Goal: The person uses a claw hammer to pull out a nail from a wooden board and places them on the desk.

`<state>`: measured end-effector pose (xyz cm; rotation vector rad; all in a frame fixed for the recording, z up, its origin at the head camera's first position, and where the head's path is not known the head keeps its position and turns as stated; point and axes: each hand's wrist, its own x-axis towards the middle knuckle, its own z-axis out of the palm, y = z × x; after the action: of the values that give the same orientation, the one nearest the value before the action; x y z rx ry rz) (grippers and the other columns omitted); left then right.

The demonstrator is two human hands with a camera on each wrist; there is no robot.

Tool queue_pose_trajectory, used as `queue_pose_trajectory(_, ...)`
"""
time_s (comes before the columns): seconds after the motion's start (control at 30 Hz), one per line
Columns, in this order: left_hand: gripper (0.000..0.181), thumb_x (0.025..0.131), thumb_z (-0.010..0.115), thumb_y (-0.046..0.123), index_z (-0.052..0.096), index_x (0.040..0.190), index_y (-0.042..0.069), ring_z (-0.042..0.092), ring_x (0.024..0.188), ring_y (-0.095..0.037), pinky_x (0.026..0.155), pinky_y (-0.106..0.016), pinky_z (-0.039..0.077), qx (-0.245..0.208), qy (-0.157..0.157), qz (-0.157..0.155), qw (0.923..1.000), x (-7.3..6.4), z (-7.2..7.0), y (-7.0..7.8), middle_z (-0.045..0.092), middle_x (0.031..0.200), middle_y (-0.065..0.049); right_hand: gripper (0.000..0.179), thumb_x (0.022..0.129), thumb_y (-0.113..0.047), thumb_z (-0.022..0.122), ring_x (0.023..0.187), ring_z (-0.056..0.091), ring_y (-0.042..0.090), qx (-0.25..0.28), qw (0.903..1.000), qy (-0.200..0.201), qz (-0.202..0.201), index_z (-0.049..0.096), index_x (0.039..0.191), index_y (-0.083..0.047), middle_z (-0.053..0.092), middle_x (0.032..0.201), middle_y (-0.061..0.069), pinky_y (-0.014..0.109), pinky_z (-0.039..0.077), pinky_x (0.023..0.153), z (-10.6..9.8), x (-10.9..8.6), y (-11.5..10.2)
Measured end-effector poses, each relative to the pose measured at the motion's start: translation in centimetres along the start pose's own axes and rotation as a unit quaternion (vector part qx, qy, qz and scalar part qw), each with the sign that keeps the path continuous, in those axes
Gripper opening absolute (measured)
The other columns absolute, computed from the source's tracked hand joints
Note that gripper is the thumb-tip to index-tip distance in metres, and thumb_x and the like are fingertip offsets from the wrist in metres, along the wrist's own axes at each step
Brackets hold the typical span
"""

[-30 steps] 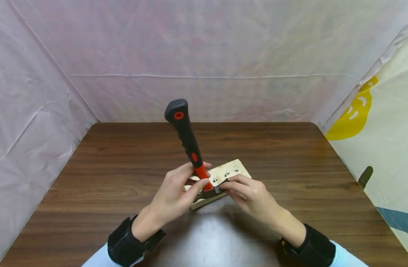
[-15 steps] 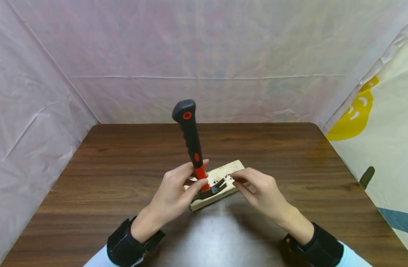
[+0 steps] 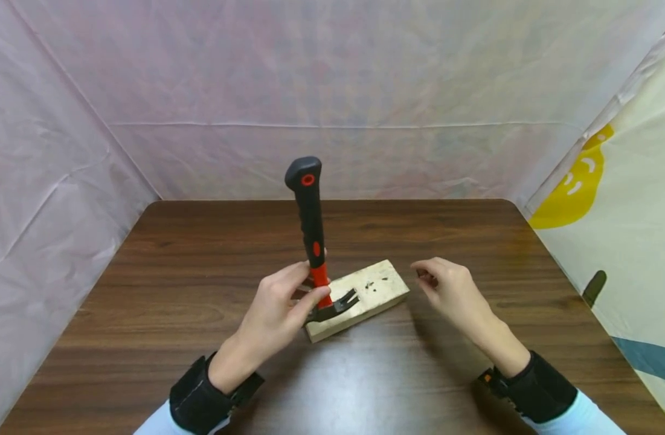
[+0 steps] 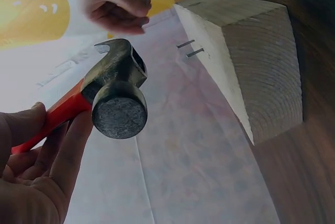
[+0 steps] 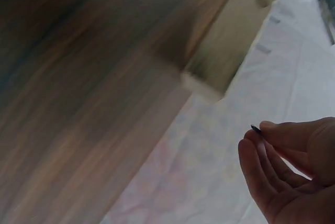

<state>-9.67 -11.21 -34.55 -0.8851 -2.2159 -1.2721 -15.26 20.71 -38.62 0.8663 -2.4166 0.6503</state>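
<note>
My left hand [image 3: 278,299] holds a claw hammer [image 3: 310,223] by the red neck below its black grip. The handle points up, and the steel head [image 4: 119,85] hangs above a pale wood block [image 3: 375,293]. Two nails [image 4: 194,52] stick out of the block's top face in the left wrist view. Off the block's right end, my right hand [image 3: 452,290] pinches a small dark nail [image 5: 255,129] between thumb and forefinger; only its tip shows. Its other fingers are curled.
The block lies at an angle on a brown wood-grain table [image 3: 202,254]. Pale cloth sheets [image 3: 332,72] hang behind and to the left. A printed sheet [image 3: 636,241] hangs at the right.
My right hand has moved right, from the hammer's claw to beyond the block's end, and pinches a nail. My left hand still holds the hammer, its handle now more upright.
</note>
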Motion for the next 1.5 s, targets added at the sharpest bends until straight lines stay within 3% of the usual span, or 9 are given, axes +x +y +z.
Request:
queue_pose_trajectory(0.2, 0.028, 0.088, 0.079, -0.004, 0.068, 0.114, -0.002, 0.071, 0.084, -0.018, 0.067, -0.024, 0.059, 0.008, -0.007, -0.015, 0.9998, -0.3, -0.1, -0.3, 0.07, 0.099, -0.007, 0.02, 0.081, 0.015, 0.076, 0.071, 0.065, 0.021, -0.025, 0.9945, -0.077, 0.067, 0.074, 0.1, 0.007, 0.068, 0.083, 0.011, 0.036, 0.055, 0.06, 0.3, -0.7, 2.5)
queue_pose_trajectory(0.37, 0.029, 0.089, 0.078, -0.003, 0.068, 0.116, -0.001, 0.071, 0.085, -0.017, 0.066, -0.025, 0.059, 0.013, -0.014, -0.024, 0.9995, -0.5, -0.1, -0.5, 0.071, 0.099, -0.006, 0.012, 0.085, 0.011, 0.074, 0.067, 0.058, 0.017, -0.029, 0.9768, -0.175, 0.12, 0.073, 0.094, 0.004, 0.064, 0.075, 0.004, 0.036, 0.05, 0.057, 0.0, -1.1, 3.7)
queue_pose_trajectory(0.5, 0.029, 0.089, 0.078, -0.002, 0.069, 0.116, 0.0, 0.071, 0.085, -0.016, 0.066, -0.025, 0.059, 0.019, -0.013, -0.022, 0.9995, -0.4, -0.2, -0.8, 0.071, 0.098, -0.005, 0.012, 0.083, 0.01, 0.075, 0.063, 0.056, 0.016, -0.051, 0.9632, -0.227, 0.135, 0.07, 0.089, 0.001, 0.059, 0.07, 0.001, 0.035, 0.048, 0.054, -0.2, -1.3, 4.3)
queue_pose_trajectory(0.6, 0.028, 0.089, 0.078, -0.002, 0.069, 0.114, 0.001, 0.071, 0.085, -0.016, 0.067, -0.024, 0.059, 0.019, -0.014, -0.021, 0.9995, -0.4, -0.2, -0.9, 0.07, 0.097, -0.005, 0.014, 0.081, 0.01, 0.076, 0.065, 0.062, 0.02, -0.067, 0.9592, -0.237, 0.138, 0.071, 0.09, 0.001, 0.062, 0.072, 0.003, 0.038, 0.052, 0.056, -0.3, -1.4, 4.6)
queue_pose_trajectory(1.0, 0.031, 0.089, 0.078, -0.003, 0.068, 0.118, -0.001, 0.071, 0.086, -0.017, 0.067, -0.023, 0.059, 0.023, -0.022, -0.029, 0.9991, -0.4, -0.3, -1.1, 0.071, 0.098, -0.006, 0.015, 0.081, 0.008, 0.077, 0.067, 0.062, 0.023, -0.083, 0.9542, -0.245, 0.151, 0.07, 0.092, 0.003, 0.06, 0.073, 0.004, 0.041, 0.053, 0.058, -0.6, -1.1, 5.0)
queue_pose_trajectory(1.13, 0.032, 0.089, 0.078, -0.002, 0.068, 0.119, -0.001, 0.071, 0.086, -0.017, 0.066, -0.023, 0.059, 0.022, -0.023, -0.031, 0.999, -0.3, -0.3, -1.2, 0.071, 0.098, -0.006, 0.019, 0.081, 0.006, 0.079, 0.075, 0.067, 0.03, -0.102, 0.9544, -0.242, 0.142, 0.071, 0.097, 0.002, 0.065, 0.082, 0.009, 0.044, 0.056, 0.061, -0.7, -1.2, 4.8)
queue_pose_trajectory(1.27, 0.036, 0.088, 0.079, -0.002, 0.067, 0.123, -0.001, 0.071, 0.086, -0.017, 0.067, -0.023, 0.059, 0.023, -0.022, -0.032, 0.999, -0.4, -0.3, -1.3, 0.071, 0.099, -0.006, 0.027, 0.082, 0.001, 0.082, 0.082, 0.069, 0.035, -0.117, 0.9658, -0.21, 0.097, 0.071, 0.106, 0.002, 0.067, 0.095, 0.015, 0.047, 0.058, 0.064, -0.5, -1.4, 4.0)
queue_pose_trajectory(1.4, 0.044, 0.088, 0.08, -0.001, 0.065, 0.129, 0.0, 0.071, 0.087, -0.016, 0.067, -0.023, 0.059, 0.03, -0.016, -0.036, 0.9987, -0.4, -0.3, -1.5, 0.072, 0.101, -0.006, 0.034, 0.086, -0.008, 0.081, 0.09, 0.069, 0.033, -0.086, 0.9871, -0.133, 0.023, 0.069, 0.116, 0.003, 0.066, 0.105, 0.016, 0.048, 0.058, 0.072, 0.4, -1.0, 2.5)
queue_pose_trajectory(1.5, 0.046, 0.088, 0.08, 0.0, 0.064, 0.13, 0.001, 0.071, 0.086, -0.015, 0.067, -0.025, 0.059, 0.034, -0.013, -0.04, 0.9985, -0.4, -0.3, -1.6, 0.073, 0.097, -0.005, 0.035, 0.088, -0.012, 0.08, 0.096, 0.067, 0.03, -0.055, 0.9948, -0.08, -0.031, 0.069, 0.119, 0.001, 0.066, 0.108, 0.014, 0.046, 0.059, 0.077, 1.2, -0.6, 1.2)
